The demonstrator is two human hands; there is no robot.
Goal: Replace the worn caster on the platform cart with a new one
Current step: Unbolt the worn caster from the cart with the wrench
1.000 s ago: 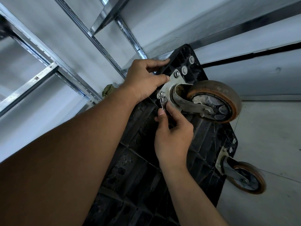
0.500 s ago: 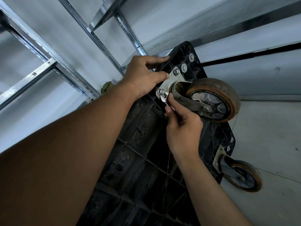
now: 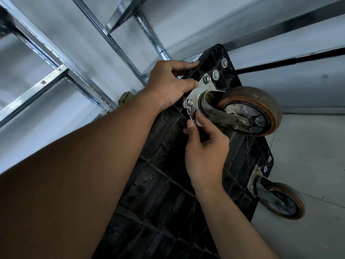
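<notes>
Left hand [image 3: 168, 85] firm around the upended cart [image 3: 168, 184], right hand [image 3: 205, 150] with a pinched wrench [image 3: 190, 114]; grey floor [image 3: 308, 146], metal racking [image 3: 54, 71].

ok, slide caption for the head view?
Left hand grips the upended platform cart; right hand holds a small wrench at a bolt on the caster.

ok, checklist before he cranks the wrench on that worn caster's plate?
1. Bracing: left hand grips the cart edge, ok.
2. Tool: wrench pinched in the right hand grip, ok.
3. Seating: wrench on lower nut, cannot tell; its head looks just below.
4. Fastener: upper nut on the plate, ok.
5. Other plate bolts: cannot tell, hidden behind the worn caster and hands.
</notes>
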